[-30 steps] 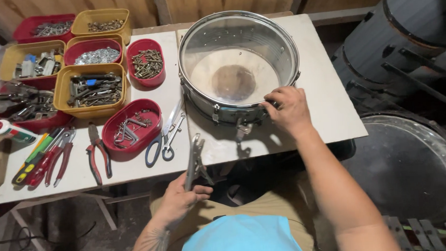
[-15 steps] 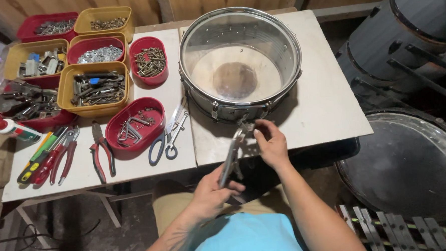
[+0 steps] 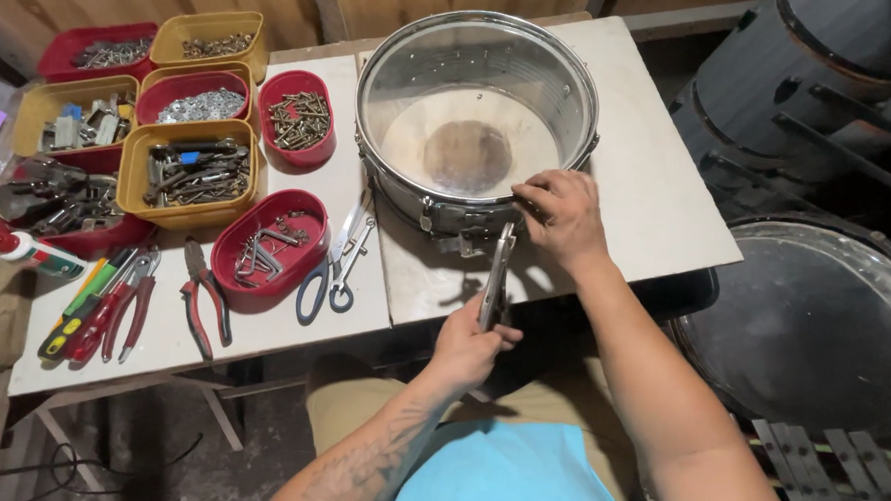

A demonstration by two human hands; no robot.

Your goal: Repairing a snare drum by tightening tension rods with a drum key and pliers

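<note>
Since half a second ago, the right hand (image 3: 562,218) has shifted up onto the drum (image 3: 475,119) rim at 6 o'clock, fingers curled on it. Left hand (image 3: 470,342) grips pliers (image 3: 496,276) below, over the desk (image 3: 654,201) edge.

Free room: bare worktop (image 3: 653,181) right of the drum shell (image 3: 475,119), and a near strip below it, partly taken by the left hand (image 3: 470,345) with pliers (image 3: 497,276) and the right hand (image 3: 562,215) on the rim. Left side crowded: scissors (image 3: 331,271) just beside the shell, red tray (image 3: 265,246), yellow bins (image 3: 187,172), loose pliers (image 3: 205,296) and screwdrivers (image 3: 82,306) along the near-left edge.
</note>
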